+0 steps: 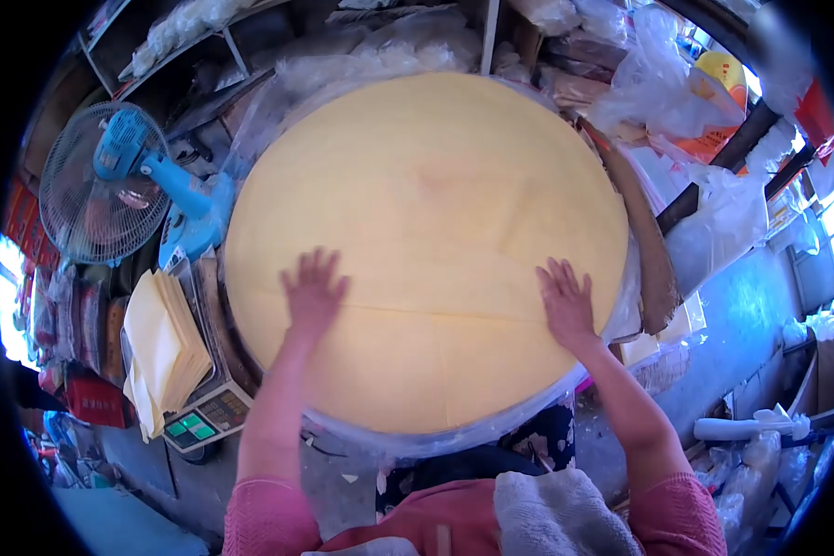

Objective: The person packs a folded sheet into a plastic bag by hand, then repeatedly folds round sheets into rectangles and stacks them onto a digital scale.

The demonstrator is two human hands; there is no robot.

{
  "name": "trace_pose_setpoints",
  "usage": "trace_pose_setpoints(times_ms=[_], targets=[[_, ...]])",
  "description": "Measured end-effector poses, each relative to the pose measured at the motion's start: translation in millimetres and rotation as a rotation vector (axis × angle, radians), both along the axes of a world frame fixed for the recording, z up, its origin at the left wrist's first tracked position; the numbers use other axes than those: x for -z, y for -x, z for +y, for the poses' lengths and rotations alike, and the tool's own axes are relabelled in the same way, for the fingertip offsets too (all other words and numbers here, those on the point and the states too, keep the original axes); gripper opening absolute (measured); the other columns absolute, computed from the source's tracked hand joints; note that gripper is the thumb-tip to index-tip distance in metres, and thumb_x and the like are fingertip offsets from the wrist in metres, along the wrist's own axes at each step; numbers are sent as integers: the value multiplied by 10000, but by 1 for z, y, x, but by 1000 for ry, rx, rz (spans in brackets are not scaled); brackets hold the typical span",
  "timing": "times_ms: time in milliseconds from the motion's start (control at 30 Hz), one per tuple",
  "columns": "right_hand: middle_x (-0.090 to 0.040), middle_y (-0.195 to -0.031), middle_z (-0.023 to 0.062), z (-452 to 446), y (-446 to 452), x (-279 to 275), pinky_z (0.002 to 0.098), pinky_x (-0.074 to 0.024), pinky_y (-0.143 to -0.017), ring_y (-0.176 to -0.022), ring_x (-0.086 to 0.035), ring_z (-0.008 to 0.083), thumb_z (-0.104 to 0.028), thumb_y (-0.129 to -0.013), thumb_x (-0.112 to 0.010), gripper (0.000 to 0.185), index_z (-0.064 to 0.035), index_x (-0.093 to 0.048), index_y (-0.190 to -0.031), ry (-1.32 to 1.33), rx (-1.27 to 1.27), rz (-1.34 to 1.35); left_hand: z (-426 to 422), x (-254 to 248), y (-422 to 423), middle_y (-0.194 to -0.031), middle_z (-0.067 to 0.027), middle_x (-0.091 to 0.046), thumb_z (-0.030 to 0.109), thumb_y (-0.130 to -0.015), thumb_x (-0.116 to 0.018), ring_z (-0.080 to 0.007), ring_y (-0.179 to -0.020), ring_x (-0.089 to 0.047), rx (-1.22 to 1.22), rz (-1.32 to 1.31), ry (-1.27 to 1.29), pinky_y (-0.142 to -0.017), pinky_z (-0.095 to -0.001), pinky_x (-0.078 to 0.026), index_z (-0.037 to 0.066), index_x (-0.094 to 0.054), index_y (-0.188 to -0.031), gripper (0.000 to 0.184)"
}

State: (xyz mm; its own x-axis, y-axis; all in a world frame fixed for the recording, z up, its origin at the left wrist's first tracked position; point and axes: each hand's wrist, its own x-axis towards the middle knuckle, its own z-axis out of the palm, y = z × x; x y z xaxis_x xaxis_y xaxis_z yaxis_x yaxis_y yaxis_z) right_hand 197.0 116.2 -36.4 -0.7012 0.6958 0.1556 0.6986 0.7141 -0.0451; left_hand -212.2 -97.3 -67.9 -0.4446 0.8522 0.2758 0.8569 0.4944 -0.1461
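A very large round sheet of pale yellow paper (417,232) covers the surface in front of me, with a straight crease or edge running across it. My left hand (315,292) rests on its left part, fingers spread and slightly blurred. Flat on the right side of the sheet lies my right hand (565,301), fingers stretched out. Neither hand holds anything. Clear plastic film (380,439) shows from under the sheet's near rim.
At the left a stack of folded yellow paper (165,338) lies on a digital scale (204,422). Behind it stands a blue fan (190,199). Plastic bags (658,83) and a curved cardboard piece (653,259) crowd the right. Shelves (176,56) stand at the back.
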Motion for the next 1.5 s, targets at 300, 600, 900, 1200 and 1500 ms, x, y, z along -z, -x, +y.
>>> trace_pose_setpoints(times_ms=[300,600,900,1200,1500], targets=[[-382,-1378,160,131,22,-39,386,-357,-1008,-1284,-366,283,-132,-832,-563,543,-50,-383,-1337,31,-22,-18,29,-41,138,-1268,-155,-519,205,-803,-629,-321,-1226,-441,-3,-430,-96,-1036,-490,-323,37,-547,-1191,430],[-632,-865,96,241,78,-79,370,-465,-729,-833,-605,259,-245,-588,-796,430,-52,-611,-924,377,-65,-423,203,-42,149,-1302,-117,-466,197,-584,-815,-292,-1244,-408,321,-525,83,-1033,-403,-366,95,-447,-1289,802],[-599,-694,62,235,12,-154,304,-433,-635,-661,-552,152,-173,-620,-771,315,-17,-616,-845,643,-83,-189,220,-85,154,-1010,-59,-551,295,-496,-854,-256,-1082,-465,184,-185,449,-898,-451,-371,123,-610,-992,579],[-577,-796,74,179,-36,-78,370,-480,-664,-739,-594,238,-46,-723,-554,572,-163,-506,-1281,-122,-351,-174,148,-59,151,-1053,-125,-538,-59,-702,-507,-303,-1033,-517,447,70,-26,-831,-425,-428,60,-532,-845,187],[-569,-833,99,155,-30,-65,416,-466,-763,-784,-589,281,-84,-715,-580,652,-152,-439,-1348,-61,-368,-451,153,-59,80,-1433,-58,-373,75,-622,-622,-252,-1397,-216,427,-602,105,-1084,-572,-86,139,-443,-1279,684]])
